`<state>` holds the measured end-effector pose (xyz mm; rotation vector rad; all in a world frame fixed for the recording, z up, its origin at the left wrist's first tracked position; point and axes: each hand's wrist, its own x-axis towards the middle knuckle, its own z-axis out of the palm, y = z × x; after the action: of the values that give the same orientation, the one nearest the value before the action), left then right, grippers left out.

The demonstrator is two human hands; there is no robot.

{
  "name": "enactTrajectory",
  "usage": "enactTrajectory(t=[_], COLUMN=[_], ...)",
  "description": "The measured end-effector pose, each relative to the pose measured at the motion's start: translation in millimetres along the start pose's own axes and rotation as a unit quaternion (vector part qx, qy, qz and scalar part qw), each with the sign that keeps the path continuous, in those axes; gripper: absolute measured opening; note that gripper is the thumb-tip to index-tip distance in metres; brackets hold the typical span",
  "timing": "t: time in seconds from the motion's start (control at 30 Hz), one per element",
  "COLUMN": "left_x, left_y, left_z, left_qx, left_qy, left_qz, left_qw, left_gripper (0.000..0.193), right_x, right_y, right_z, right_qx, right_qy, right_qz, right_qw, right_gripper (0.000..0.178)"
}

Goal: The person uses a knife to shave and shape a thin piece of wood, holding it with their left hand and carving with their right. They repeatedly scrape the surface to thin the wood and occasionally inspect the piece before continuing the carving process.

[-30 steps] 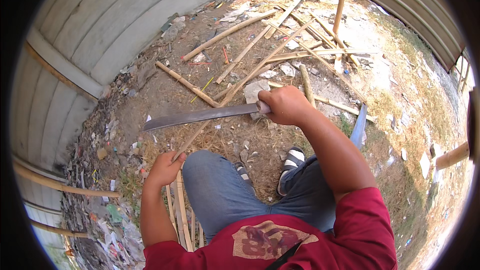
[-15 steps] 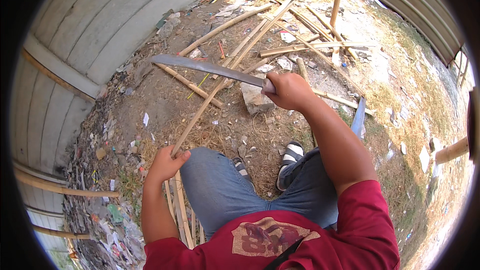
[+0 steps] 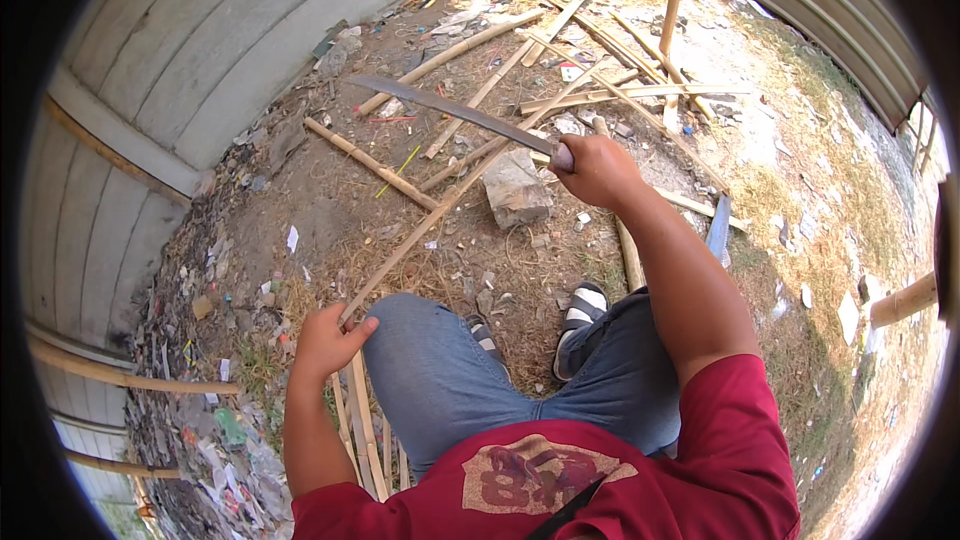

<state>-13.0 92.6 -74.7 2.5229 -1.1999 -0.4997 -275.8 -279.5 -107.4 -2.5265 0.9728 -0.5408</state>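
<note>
My right hand (image 3: 597, 171) is wrapped round the handle of a machete (image 3: 455, 112), held out in front of me. Its long grey blade points to the far left. Beside my left knee, my left hand (image 3: 332, 340) grips the near end of a long split bamboo strip (image 3: 408, 245). The strip slants away to the far right and passes beyond a pale stone block (image 3: 516, 190). The blade crosses the strip's line in view; whether they touch I cannot tell.
Several bamboo poles and split pieces (image 3: 640, 92) lie crisscrossed ahead. Cut strips (image 3: 365, 425) rest by my left thigh. A saw-like blade (image 3: 718, 228) stands out beyond my right forearm. Concrete panels (image 3: 240, 30) wall the left; an upright bamboo post (image 3: 674, 0) stands far right.
The bamboo strip's far end has swung to the right, its near end staying in my left hand. My right hand and the machete have shifted right, and the blade tip sits farther away.
</note>
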Motion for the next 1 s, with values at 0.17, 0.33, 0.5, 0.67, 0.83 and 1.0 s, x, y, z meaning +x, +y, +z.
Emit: enactTrajectory(t=[0.17,0.33,0.5,0.67,0.83,1.0], left_x=[4.9,-0.3,-0.4,9.4,-0.3,-3.1], left_y=[-1.7,-15.0,-10.7,-18.4,-20.9,-25.3], left_z=[1.5,-1.4,7.2,9.4,-21.0,-17.1], left_qx=[-0.026,-0.009,-0.084,-0.169,-0.099,-0.166], left_qy=[0.002,0.013,-0.054,-0.128,-0.174,-0.197], left_qz=[0.008,0.016,-0.021,-0.027,-0.053,-0.069], left_qw=[1.000,1.000,0.995,0.977,0.978,0.964], left_gripper=[0.045,0.043,0.044,0.044,0.045,0.049], right_x=[2.9,10.5,6.2,1.4,21.6,12.6], right_y=[-28.5,46.6,17.4,-36.5,69.5,34.4], right_z=[2.5,-2.2,-7.6,-1.7,12.8,9.2], right_qx=[-0.075,0.057,0.033,-0.066,0.057,0.013], right_qy=[-0.062,0.023,0.007,-0.101,0.073,-0.013], right_qz=[-0.170,0.066,0.036,-0.124,0.085,0.055], right_qw=[0.981,0.996,0.999,0.985,0.992,0.998], right_gripper=[0.015,0.028,0.025,0.019,0.027,0.024])
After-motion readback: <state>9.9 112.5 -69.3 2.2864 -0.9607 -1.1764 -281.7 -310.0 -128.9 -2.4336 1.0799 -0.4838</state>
